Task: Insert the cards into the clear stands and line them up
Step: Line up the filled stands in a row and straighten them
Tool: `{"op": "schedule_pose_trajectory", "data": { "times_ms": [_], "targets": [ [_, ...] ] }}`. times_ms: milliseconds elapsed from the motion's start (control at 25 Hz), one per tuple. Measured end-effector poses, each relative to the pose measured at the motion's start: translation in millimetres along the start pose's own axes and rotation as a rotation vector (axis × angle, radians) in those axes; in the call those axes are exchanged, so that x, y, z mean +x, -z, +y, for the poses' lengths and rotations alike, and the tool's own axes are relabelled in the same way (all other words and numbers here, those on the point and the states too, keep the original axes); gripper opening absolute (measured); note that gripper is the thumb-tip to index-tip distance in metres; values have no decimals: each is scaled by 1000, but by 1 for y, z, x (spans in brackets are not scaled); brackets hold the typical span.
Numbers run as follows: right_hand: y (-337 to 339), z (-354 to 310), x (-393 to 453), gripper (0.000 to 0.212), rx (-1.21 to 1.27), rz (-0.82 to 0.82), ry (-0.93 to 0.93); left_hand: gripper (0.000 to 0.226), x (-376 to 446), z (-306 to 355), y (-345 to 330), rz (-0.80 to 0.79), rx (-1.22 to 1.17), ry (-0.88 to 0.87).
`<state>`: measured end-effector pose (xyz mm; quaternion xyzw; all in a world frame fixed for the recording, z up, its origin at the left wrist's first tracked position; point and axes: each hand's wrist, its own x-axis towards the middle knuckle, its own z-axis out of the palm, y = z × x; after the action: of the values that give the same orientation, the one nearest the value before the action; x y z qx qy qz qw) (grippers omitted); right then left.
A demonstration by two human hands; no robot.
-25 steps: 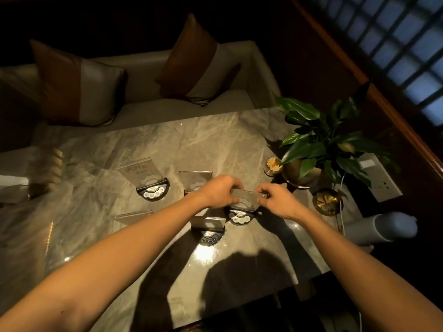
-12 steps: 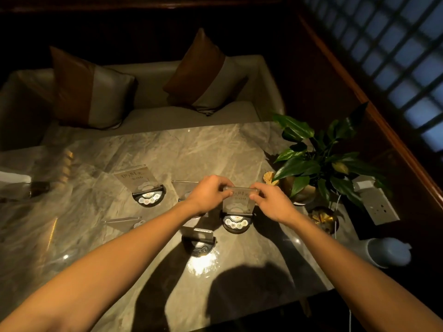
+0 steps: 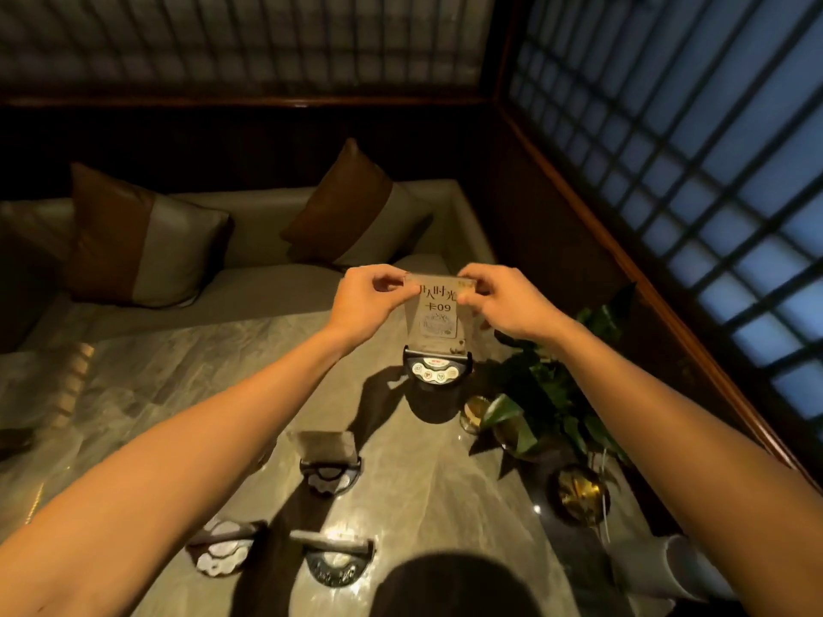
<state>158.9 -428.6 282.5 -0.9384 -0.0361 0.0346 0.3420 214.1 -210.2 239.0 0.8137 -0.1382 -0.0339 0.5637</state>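
Observation:
A clear stand (image 3: 438, 325) with a printed card reading "09" rises from a black button base (image 3: 437, 368). It is held up over the far part of the marble table (image 3: 178, 376). My left hand (image 3: 365, 300) pinches its top left corner and my right hand (image 3: 503, 300) pinches its top right corner. Three more stands sit nearer on the table: one upright in the middle (image 3: 328, 460), one at the lower left (image 3: 222, 545) and one at the lower middle (image 3: 336, 558).
A potted plant (image 3: 547, 394) stands right of the held stand, with a brass dish (image 3: 579, 494) and a small gold cup (image 3: 474, 411) beside it. A white cylinder (image 3: 668, 567) lies at the lower right. A sofa with two cushions (image 3: 147, 242) runs behind the table.
Both hands have lifted the stand with its card off the table and carried it farther away. The camera has tilted up, so the other stands now appear lower in view.

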Motion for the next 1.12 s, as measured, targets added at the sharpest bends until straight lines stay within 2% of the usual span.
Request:
{"op": "schedule_pose_trajectory", "data": {
  "times_ms": [160,240,360,520,720,920,1120],
  "targets": [
    [38,26,65,9,15,19,17,11,62,11,-22,48,-49,24],
    [53,57,99,6,-16,10,-6,12,95,7,-46,88,13,13],
    [64,111,138,9,-67,-5,-52,13,141,-15,-91,98,92,50],
    [63,191,174,11,-79,9,-147,3,194,-58,-163,66,56,125],
    [56,266,190,12,-53,1,-205,10,223,-94,-226,-8,-11,186],
    [43,298,194,13,-53,-21,-282,20,232,-114,-248,-60,-10,210],
    [37,310,197,13,-10,-22,-326,4,235,-121,-250,-106,11,183]
  ]
}}
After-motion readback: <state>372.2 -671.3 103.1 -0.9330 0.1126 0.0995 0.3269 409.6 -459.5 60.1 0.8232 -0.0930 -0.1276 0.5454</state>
